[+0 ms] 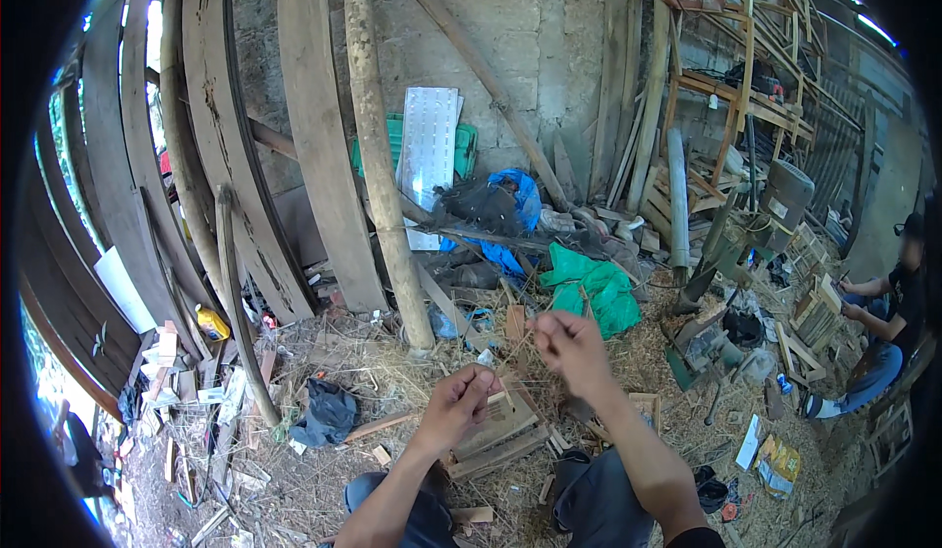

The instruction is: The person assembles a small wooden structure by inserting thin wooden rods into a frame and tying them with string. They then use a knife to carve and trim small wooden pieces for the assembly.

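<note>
My left hand [457, 409] is closed, its thumb pressed against the curled fingers. Higher and to the right, my right hand [573, 354] makes a pinch with its fingertips. Faint thin lines run near both hands, but whatever the fingers hold is too small to make out. Below and between the hands, close to my knees, a wooden box-like piece [498, 440] made of slats rests on the straw-strewn ground. An upright brown wood block [515, 323] shows just beyond my hands.
A green plastic sheet [592, 288] lies ahead, near a leaning pole [378, 156]. A black plastic bag [327, 413] is at left, with wood scraps around it. A yellow bag [777, 465] lies at right. Another person [883, 313] sits far right, handling a wooden frame [819, 313].
</note>
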`<state>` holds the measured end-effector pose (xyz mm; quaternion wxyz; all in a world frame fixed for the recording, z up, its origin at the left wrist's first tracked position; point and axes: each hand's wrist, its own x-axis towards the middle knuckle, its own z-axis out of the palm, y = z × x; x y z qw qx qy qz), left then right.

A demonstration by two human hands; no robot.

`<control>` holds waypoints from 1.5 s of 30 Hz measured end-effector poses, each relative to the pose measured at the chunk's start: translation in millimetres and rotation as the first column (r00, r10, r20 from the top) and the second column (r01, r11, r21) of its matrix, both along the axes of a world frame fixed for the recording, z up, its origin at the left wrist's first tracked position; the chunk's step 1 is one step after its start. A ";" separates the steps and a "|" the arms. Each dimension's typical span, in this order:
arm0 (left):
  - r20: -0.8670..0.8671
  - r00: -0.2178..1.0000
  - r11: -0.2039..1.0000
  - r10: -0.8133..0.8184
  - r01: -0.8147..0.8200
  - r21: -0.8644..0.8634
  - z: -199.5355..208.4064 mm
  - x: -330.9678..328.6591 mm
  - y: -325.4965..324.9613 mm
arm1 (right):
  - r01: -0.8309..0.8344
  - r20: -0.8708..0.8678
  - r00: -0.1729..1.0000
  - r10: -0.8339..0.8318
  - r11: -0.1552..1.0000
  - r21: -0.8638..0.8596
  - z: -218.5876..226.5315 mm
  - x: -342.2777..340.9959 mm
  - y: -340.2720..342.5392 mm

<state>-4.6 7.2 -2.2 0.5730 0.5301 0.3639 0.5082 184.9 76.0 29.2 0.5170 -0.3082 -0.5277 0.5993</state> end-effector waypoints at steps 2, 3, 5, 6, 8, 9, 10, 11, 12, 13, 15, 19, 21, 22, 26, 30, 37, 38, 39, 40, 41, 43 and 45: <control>-0.026 1.000 1.000 -0.006 0.007 0.014 -0.3 3.7 -0.9 | -0.001 0.091 0.996 -0.005 0.998 0.068 2.5 5.0 2.5; -0.027 1.000 1.000 -0.008 0.008 0.017 -1.2 4.9 -0.5 | 0.021 0.071 0.997 -0.025 0.999 0.049 0.4 3.0 0.4; 0.024 0.999 0.999 -0.027 0.028 -0.030 -3.4 7.4 -1.2 | 0.045 0.049 0.998 -0.047 0.998 0.032 -3.6 -2.2 -3.9; 0.022 0.999 0.999 -0.035 0.035 -0.027 -2.2 7.6 -1.3 | -0.015 0.145 0.989 0.000 0.995 0.099 -5.6 -5.4 -5.6; 0.046 0.999 1.000 0.010 -0.010 -0.012 1.0 5.1 -1.8 | -0.072 0.241 0.970 0.032 0.984 0.161 -10.5 -11.2 -11.1; 0.043 0.999 1.000 0.006 -0.006 -0.011 1.5 2.7 -1.8 | -0.088 0.287 0.957 0.031 0.978 0.189 -13.9 -15.5 -15.6; 0.030 0.999 1.000 0.011 -0.011 -0.015 1.3 0.2 -1.3 | -0.105 0.332 0.943 0.029 0.971 0.215 -15.5 -17.5 -18.0; 0.017 1.000 1.000 0.016 -0.016 -0.020 0.9 -1.3 -0.5 | 0.001 0.253 0.966 -0.054 0.978 0.207 -14.9 -10.7 -5.7; 0.015 0.999 0.999 0.031 -0.030 -0.028 -0.5 -3.5 -2.9 | -0.013 0.252 0.967 -0.038 0.980 0.200 -12.0 -7.7 0.5; -0.007 1.000 1.000 0.029 -0.029 0.006 -0.1 0.6 -2.6 | 0.006 0.169 0.985 -0.029 0.990 0.138 -6.7 0.2 5.4; -0.027 0.999 0.999 0.033 -0.032 0.040 -1.8 4.5 -2.3 | 0.037 0.060 0.997 -0.038 0.999 0.023 -3.6 0.0 -0.3; 0.031 0.999 1.000 0.009 -0.008 -0.025 -0.8 3.4 -2.0 | -0.114 0.228 0.970 0.085 0.987 0.116 -2.8 -12.4 -13.5; 0.032 0.999 0.999 0.040 -0.040 0.001 0.9 1.2 -2.0 | -0.126 0.230 0.969 0.093 0.983 0.134 -7.5 -17.5 -14.9; 0.032 0.999 1.000 0.028 -0.028 0.008 0.1 -1.1 -1.6 | -0.141 0.233 0.967 0.104 0.979 0.149 -8.5 -18.7 -15.1; -0.025 0.999 0.999 0.034 -0.033 0.037 4.2 5.8 -5.4 | 0.041 0.081 0.996 -0.047 0.996 0.074 3.9 1.8 -0.4; 0.001 1.000 1.000 -0.019 0.019 -0.011 -2.3 10.0 -2.2 | 0.022 0.034 0.999 -0.025 0.995 0.098 2.4 2.2 2.3; -0.153 0.986 0.995 0.071 -0.060 0.075 0.2 9.9 -2.8 | -0.049 0.333 0.943 -0.022 0.978 0.204 -17.6 -29.3 -24.8; -0.201 0.969 0.987 0.146 -0.128 0.102 1.2 11.8 -4.2 | -0.048 0.327 0.945 -0.020 0.979 0.199 -17.5 -31.4 -26.2; -0.199 0.968 0.986 0.153 -0.135 0.101 0.6 11.8 -5.2 | -0.056 0.329 0.944 -0.013 0.978 0.198 -18.9 -29.5 -22.3; -0.357 0.896 0.946 0.262 -0.167 0.277 -0.2 11.8 -6.1 | -0.056 0.270 0.963 0.005 0.982 0.181 -20.8 -23.5 -14.4; -0.482 0.787 0.881 0.385 -0.158 0.446 -0.8 12.4 -6.7 | -0.055 0.209 0.978 0.020 0.985 0.163 -20.5 -18.3 -8.4; -0.457 0.809 0.889 0.371 -0.165 0.428 4.0 17.4 -9.1 | -0.024 0.146 0.989 0.008 0.994 0.109 -9.9 -11.0 -3.6; -0.433 0.829 0.896 0.354 -0.167 0.413 6.1 19.4 -8.4 | 0.030 0.095 0.995 -0.035 0.998 0.048 -1.5 -9.8 -2.9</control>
